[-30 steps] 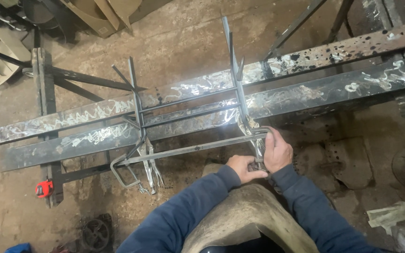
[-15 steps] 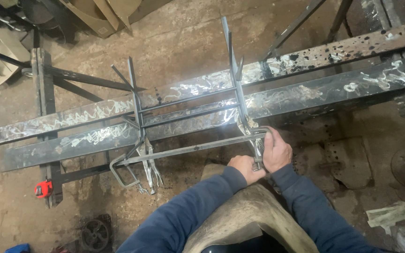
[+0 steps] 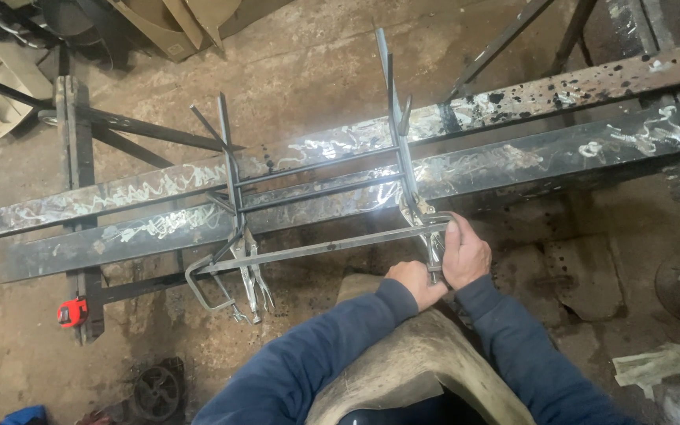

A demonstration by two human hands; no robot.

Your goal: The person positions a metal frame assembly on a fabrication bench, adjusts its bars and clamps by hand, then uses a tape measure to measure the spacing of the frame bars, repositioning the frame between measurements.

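**A:** Where are your hands?

**B:** Your right hand [image 3: 466,253] is clenched around the handles of the locking pliers [image 3: 433,250] at the right end of the long steel rod [image 3: 320,249]. Your left hand [image 3: 415,283] grips the same handles from below.

**A:** And the work?

**B:** The rod lies along the near edge of two steel beams [image 3: 474,169], crossing two upright bar pieces [image 3: 397,142]. Its left end is already held by a second pair of locking pliers [image 3: 252,275] and a C-shaped clamp [image 3: 205,287]. Your right end looks not yet secured. A red tape measure [image 3: 72,312] sits far left.
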